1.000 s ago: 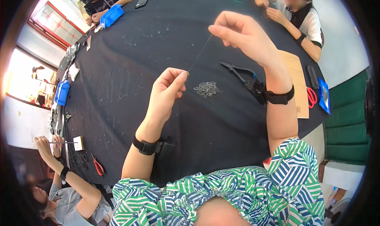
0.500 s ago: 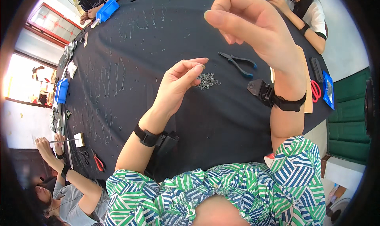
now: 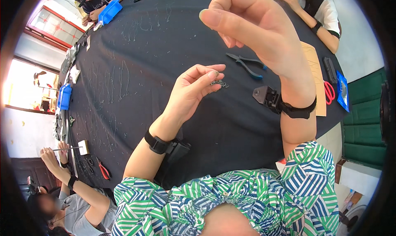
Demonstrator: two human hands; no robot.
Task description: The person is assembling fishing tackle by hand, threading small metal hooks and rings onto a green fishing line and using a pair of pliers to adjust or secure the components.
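Note:
My left hand (image 3: 197, 85) is just above the black-covered table, thumb and fingers pinched together; what they hold is too small to make out. Partly hidden behind its fingertips lies a small heap of thin metal rings or chain links (image 3: 222, 84). My right hand (image 3: 253, 27) is raised higher and farther out, its thumb pressed toward the curled fingers; anything between them cannot be made out. Between the two hands, pliers with blue-tipped handles (image 3: 246, 65) lie on the cloth, jaws pointing away to the left.
Fine threads or chains (image 3: 111, 81) are strewn over the black cloth (image 3: 222, 128) on the left. Red-handled pliers (image 3: 103, 168) and blue bins (image 3: 64, 95) lie farther left. Red scissors (image 3: 329, 92), a blue packet (image 3: 342, 91) and brown card (image 3: 317, 71) are right. Three people work around the table.
My left hand has shifted slightly right, covering more of the ring heap. My right hand has moved a little left and up. Both stay pinched.

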